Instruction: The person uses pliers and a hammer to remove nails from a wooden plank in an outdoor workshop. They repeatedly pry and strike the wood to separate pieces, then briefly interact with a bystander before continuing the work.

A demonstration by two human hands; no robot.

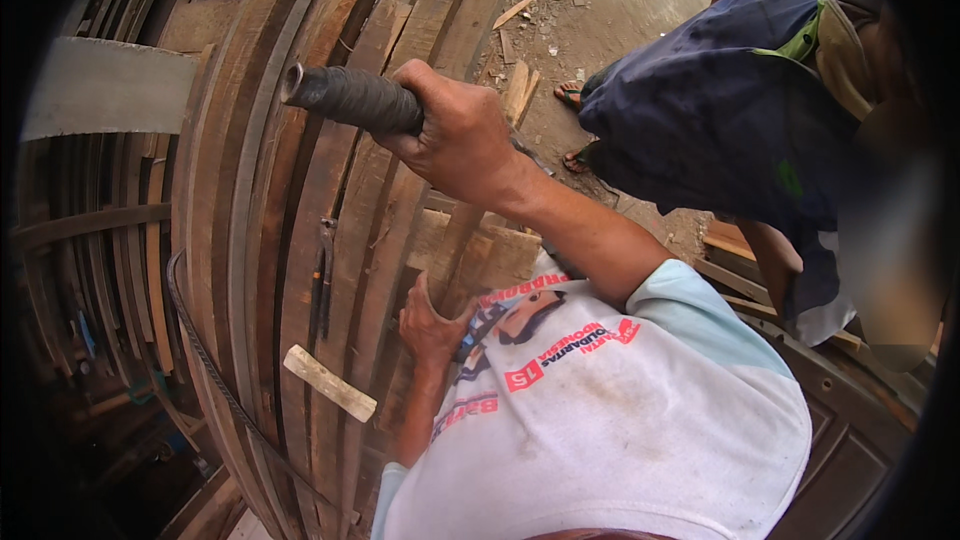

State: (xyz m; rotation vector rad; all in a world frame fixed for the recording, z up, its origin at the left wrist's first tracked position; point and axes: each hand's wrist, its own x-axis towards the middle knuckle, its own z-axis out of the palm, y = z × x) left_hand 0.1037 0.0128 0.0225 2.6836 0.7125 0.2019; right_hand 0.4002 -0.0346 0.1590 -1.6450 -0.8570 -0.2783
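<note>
My right hand point(460, 130) is closed around a thick rod-like handle point(365, 100) wrapped in black. Its blunt round end points left, above the long wooden boards point(345, 190). Whatever the handle joins on the far side of my fist is mostly hidden by my hand and wrist. Close to my body, my left hand point(432, 325) is beside short wood pieces point(490, 255), thumb and finger spread apart. Nothing shows in its grip, though some of its fingers are out of sight. A short pale wood block point(330, 383) lies on the boards left of that hand.
Another person in a dark blue garment point(710, 110) stands at the upper right in sandals. Pincers point(322, 270) with long dark handles lie on the boards. A thin ridged metal rod point(215, 370) curves over the left side. Wood scraps point(515, 12) litter the dirt floor.
</note>
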